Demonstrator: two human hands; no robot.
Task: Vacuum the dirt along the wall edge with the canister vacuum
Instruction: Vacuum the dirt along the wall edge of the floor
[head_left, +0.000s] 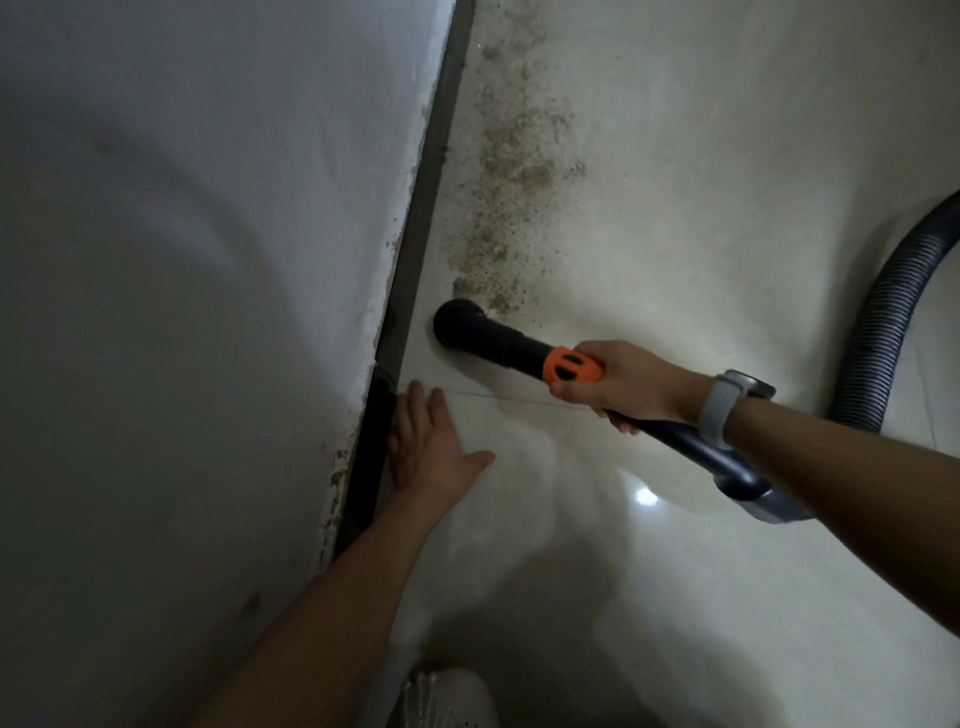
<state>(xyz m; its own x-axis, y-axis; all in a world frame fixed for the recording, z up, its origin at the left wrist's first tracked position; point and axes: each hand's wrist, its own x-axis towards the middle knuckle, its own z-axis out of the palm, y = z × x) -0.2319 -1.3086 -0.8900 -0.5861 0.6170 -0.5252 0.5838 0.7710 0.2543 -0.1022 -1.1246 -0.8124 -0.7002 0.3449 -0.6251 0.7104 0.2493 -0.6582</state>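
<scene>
Logging item one: vacuum wand (514, 347), rigid plastic tube, light by my judgement, at centre frame. My right hand (618, 382) wraps it just behind the orange collar (571, 366), the sensible hold. Long axis runs lower right to upper left; nozzle (457, 327) points toward the wall edge (426, 208), touching the floor (675, 182) at the lower end of the dirt (511, 166). Ribbed hose (883, 322), flexible, trails at right. My left hand (428, 441) lies flat, fingers spread, beside the wall.
</scene>
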